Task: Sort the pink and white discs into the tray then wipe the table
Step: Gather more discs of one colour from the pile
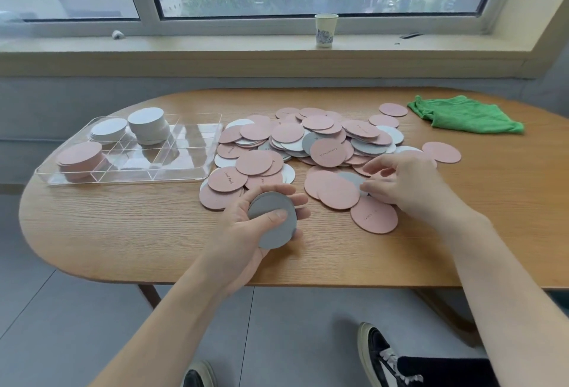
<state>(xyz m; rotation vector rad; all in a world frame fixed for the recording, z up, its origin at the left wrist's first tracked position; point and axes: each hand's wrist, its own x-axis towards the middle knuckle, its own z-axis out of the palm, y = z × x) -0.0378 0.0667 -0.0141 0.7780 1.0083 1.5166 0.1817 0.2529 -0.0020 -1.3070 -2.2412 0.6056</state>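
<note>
A loose heap of pink and white discs (320,140) covers the middle of the wooden table (129,232). My left hand (246,232) grips a small stack of white discs (274,220), thumb on top, just above the table's near side. My right hand (403,183) reaches into the heap's near right part and pinches the edge of a white disc (352,179) lying among pink ones. The clear divided tray (203,171) at the left holds a pink stack (80,156) in its near left compartment and two white stacks (147,123) at the back.
A green cloth (462,114) lies crumpled at the table's far right. A paper cup (325,30) stands on the windowsill behind. My shoes (378,352) show on the floor under the near edge.
</note>
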